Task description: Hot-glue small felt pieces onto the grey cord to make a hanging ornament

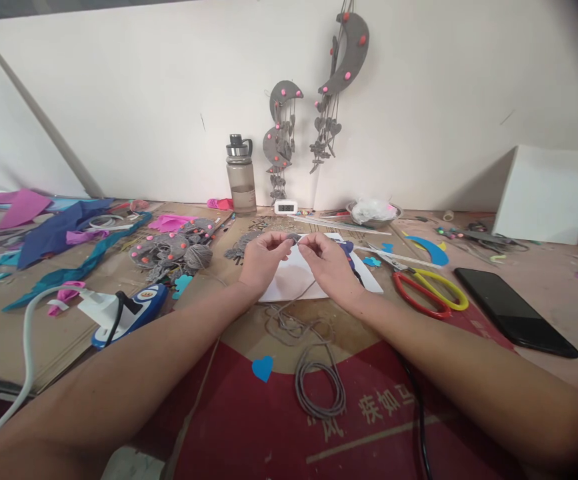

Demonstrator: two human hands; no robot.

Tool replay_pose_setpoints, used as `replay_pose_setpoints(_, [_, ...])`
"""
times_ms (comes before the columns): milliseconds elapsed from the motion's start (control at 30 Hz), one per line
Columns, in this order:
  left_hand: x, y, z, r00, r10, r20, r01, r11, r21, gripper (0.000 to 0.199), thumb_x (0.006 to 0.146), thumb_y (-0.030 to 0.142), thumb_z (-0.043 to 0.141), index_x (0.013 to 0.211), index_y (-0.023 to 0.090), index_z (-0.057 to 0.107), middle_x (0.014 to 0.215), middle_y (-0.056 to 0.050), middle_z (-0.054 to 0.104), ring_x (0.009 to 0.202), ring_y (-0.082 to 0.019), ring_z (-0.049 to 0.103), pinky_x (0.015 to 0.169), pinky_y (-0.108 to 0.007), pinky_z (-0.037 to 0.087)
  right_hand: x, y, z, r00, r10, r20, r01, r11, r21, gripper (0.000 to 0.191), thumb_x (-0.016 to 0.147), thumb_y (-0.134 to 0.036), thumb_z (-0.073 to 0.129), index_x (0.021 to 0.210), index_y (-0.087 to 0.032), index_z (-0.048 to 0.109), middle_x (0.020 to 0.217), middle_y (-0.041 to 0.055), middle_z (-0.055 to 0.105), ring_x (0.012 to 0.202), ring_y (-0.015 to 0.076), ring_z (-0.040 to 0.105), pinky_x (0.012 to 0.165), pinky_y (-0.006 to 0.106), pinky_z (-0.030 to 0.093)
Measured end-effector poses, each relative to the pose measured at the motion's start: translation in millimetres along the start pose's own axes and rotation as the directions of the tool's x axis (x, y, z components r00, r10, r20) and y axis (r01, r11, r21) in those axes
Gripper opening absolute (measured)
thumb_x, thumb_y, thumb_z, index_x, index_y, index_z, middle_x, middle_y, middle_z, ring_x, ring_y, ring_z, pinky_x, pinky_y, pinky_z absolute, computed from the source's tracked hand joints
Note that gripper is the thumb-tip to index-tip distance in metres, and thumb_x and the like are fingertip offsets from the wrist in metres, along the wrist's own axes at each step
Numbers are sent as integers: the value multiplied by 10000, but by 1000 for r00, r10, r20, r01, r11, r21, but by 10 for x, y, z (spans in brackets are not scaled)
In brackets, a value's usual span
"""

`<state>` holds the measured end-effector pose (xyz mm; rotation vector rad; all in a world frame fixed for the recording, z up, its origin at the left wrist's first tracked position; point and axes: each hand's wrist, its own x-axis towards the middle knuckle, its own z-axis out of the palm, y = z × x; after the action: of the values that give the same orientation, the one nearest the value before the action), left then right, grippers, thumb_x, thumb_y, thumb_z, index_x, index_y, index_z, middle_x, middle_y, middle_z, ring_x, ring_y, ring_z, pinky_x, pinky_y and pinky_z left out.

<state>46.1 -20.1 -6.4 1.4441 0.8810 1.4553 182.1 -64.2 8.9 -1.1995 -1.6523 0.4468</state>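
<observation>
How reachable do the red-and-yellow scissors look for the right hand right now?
Probably yes: the scissors lie to the right of the right hand, handles uncovered. It looks busy at a small grey piece, so it would likely need freeing first.

— Getting enough light?
— Yes, brightening the wall [169, 100] softly, throwing a shadow [485, 190] left of the white panel [546, 193].
— Distorting anywhere?
— Darkening toward the right-hand corners, stretching the forearms [169, 340] near the lower edges.

Cardboard-covered tbl [249, 433]: yarn coil [321, 410], 1 phone [513, 310], 1 btl [242, 190].
</observation>
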Motion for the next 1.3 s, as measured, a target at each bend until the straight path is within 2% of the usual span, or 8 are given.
replay_pose_setpoints(167, [75,-31,-45,998,-60,-19,55,979,-194,121,672,240,709,709,142,648,648,5,586,594,-84,520,594,-230,424,12,-24,-97,960,-281,21,277,928,-248,223,913,-286,390,816,-198,570,888,55,602,907,191,518,821,335,398])
replay_pose_setpoints(300, [164,-80,-131,984,-171,-57,139,919,-369,169,620,229,760,683,139,632,637,8,575,604,-78,528,614,-221,425,151,-5,-305,955,-295,-18,256,857,-448,195,911,-273,392,876,-181,560,898,80,611,847,194,545,777,326,423])
replay_pose_setpoints(433, [218,-170,-200,962,-266,-61,212,869,-448,219,596,248,789,689,137,625,663,-13,605,617,-88,548,612,-225,423,294,-19,-556,996,30,85,49,617,-786,269,881,-365,446,878,-146,602,928,150,644,888,259,591,760,357,431])
replay_pose_setpoints(567, [225,-230,-209,953,-297,-51,240,851,-468,240,572,236,805,689,133,623,675,-22,621,606,-87,548,603,-228,417,363,79,-669,882,431,191,-15,430,-902,483,855,-552,419,876,-126,645,924,186,674,863,298,630,698,358,443])
replay_pose_setpoints(733, [231,-259,-200,948,-311,-62,255,864,-435,242,563,232,809,680,135,621,638,-12,603,587,-85,540,589,-227,405,382,380,-594,889,440,126,-121,491,-863,491,764,-501,564,1033,-92,605,994,185,671,861,255,640,612,279,434])
replay_pose_setpoints(933, [236,-310,-189,953,-292,-82,253,914,-318,208,592,249,786,640,135,620,565,-2,567,515,-72,487,507,-224,333,411,480,-611,834,551,35,-414,667,-619,165,663,-336,621,655,-171,606,613,59,631,544,174,578,445,260,355])
replay_pose_setpoints(1067, [230,-316,-179,956,-281,-89,243,922,-300,203,590,243,784,634,132,620,548,3,555,506,-66,467,508,-224,329,419,390,-631,820,570,-53,-549,756,-357,45,640,-204,603,665,-177,576,554,21,579,490,145,531,426,250,368])
replay_pose_setpoints(1300, [253,-278,-225,937,-330,-111,244,850,-466,212,572,215,791,645,133,610,608,1,584,569,-72,520,578,-221,400,323,367,-372,968,252,-6,-246,950,194,241,702,-208,580,932,-188,510,942,47,606,718,142,608,582,288,546])
